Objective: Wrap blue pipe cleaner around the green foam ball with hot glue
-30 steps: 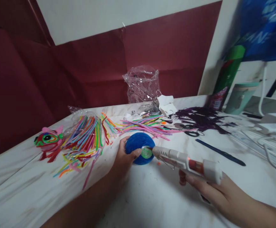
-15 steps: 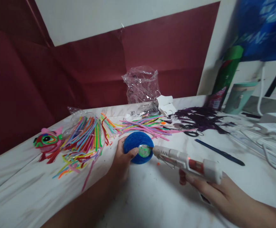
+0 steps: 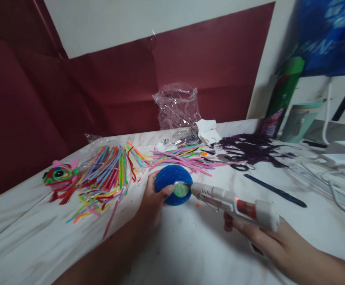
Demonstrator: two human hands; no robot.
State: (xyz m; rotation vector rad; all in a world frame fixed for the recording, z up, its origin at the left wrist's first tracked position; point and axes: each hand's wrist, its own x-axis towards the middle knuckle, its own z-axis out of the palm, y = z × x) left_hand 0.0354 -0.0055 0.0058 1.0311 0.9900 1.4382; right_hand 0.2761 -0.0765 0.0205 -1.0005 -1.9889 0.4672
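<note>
My left hand (image 3: 156, 196) grips a round blue disc (image 3: 172, 174) by its left edge, with the thumb over the front. Pipe cleaner appears to be coiled round it, and a pale, green-marked patch sits low on its face. Wrapped round the handle of a white hot glue gun (image 3: 220, 198), my right hand (image 3: 258, 233) holds it with the nozzle pointing left. The nozzle tip is at the patch's right edge; whether it touches is too small to tell. An orange-red light glows on the gun's body. Much of the handle is hidden by my fingers.
Loose pipe cleaners (image 3: 184, 158) and a bundle in clear plastic (image 3: 107, 166) lie behind the disc. A pink figure (image 3: 61, 178) stands left. Scissors (image 3: 239, 166), a dark strip (image 3: 275, 190), purple strands (image 3: 252, 148), a green cup (image 3: 300, 122) and white cables (image 3: 332, 186) lie right.
Almost nothing differs. Both hands, the disc and the glue gun keep nearly the same place, with only a very slight shift.
</note>
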